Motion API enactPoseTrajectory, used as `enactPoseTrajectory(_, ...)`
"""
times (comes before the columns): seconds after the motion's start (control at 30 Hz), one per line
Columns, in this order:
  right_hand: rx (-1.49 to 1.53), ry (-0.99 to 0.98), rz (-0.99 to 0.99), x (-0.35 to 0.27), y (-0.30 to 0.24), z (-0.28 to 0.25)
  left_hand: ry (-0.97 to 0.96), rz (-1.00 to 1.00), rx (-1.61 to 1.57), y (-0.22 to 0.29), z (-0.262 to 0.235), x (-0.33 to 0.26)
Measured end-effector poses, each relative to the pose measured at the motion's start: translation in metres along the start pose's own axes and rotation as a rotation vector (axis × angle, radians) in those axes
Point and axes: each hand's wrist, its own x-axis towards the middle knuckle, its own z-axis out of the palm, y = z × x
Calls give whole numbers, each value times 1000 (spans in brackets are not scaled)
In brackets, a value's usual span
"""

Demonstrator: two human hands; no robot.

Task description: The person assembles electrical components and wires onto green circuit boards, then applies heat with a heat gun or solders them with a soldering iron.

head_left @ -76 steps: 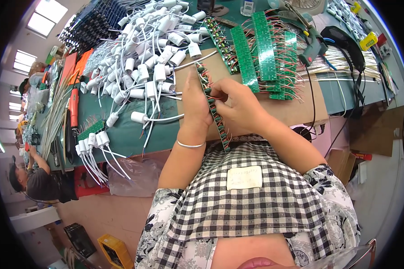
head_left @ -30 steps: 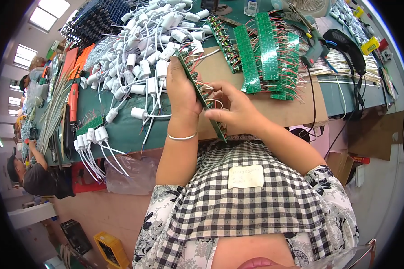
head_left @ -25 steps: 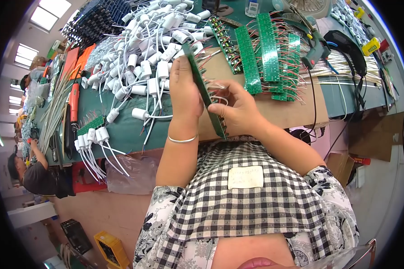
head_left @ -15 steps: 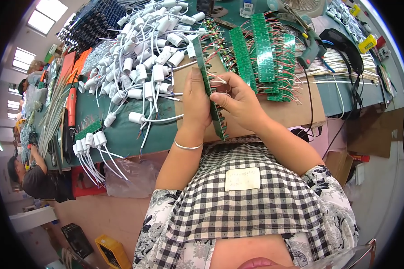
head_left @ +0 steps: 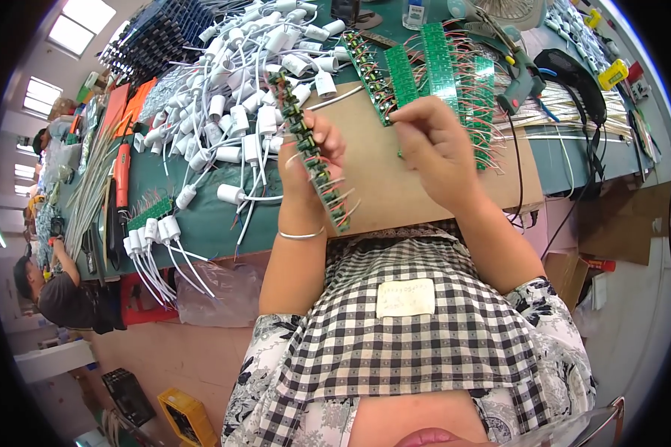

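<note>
My left hand grips a long circuit board strip and holds it tilted above the cardboard. Its component side shows, with small dark parts and thin red and white wires standing off it. Over the cardboard to the right, my right hand has thumb and forefinger pinched together. Their tips meet the lower end of another populated board strip lying there; whether something is between them I cannot make out. Beside that hand lie several green circuit boards, solder side up, with red wires along their edges.
A large heap of white lamp holders with cables covers the table's left side. A cardboard sheet lies before me. A glue gun and a fan are at the right. An orange-handled tool lies left. A person sits far left.
My left hand has moved left with the board and turned its component side into view. My right hand has left that board and moved right to the strip on the cardboard.
</note>
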Motion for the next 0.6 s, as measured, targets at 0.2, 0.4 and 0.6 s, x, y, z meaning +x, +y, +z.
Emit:
enactPoseTrajectory(0.2, -270, -255, -86, -8, 24, 28, 56, -54, -25, -24, 9, 7)
enactPoseTrajectory(0.4, -449, -145, -58, -11, 29, 33, 87, -16, 34, -28, 16, 5)
enactPoseTrajectory(0.6, -444, -186, 25, -6, 23, 24, 194, -6, 282, -22, 21, 2)
